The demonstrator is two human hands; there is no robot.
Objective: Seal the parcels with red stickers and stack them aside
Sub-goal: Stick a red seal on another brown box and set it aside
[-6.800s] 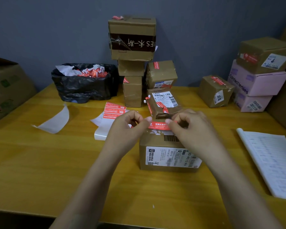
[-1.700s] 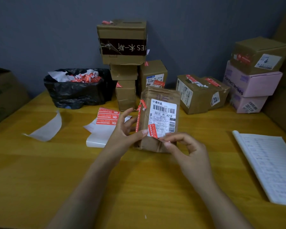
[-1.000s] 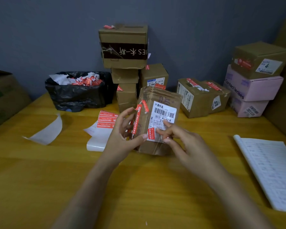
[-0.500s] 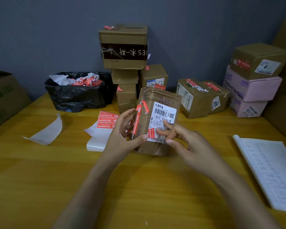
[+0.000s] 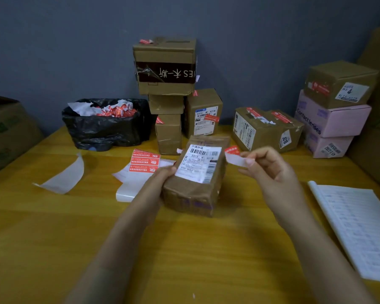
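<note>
left hand (image 5: 157, 185): I see it gripping the parcel (image 5: 198, 174)
right hand (image 5: 272, 174): pinching a sticker (image 5: 236, 155) beside it

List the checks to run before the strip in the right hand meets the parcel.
1. Parcel steady: left hand grips the brown parcel, label up. Ok.
2. Strip secured: right hand pinches the red-tipped white strip. Ok.
3. Strip clear of the parcel's edge: cannot tell, its red tip sits right at it.
4. Which face is sticky: cannot tell.
5. Seam already sealed: cannot tell, the parcel's far end is hidden.
6. Spare stickers: sticker sheet beside the parcel shows red ones. Ok.
</note>
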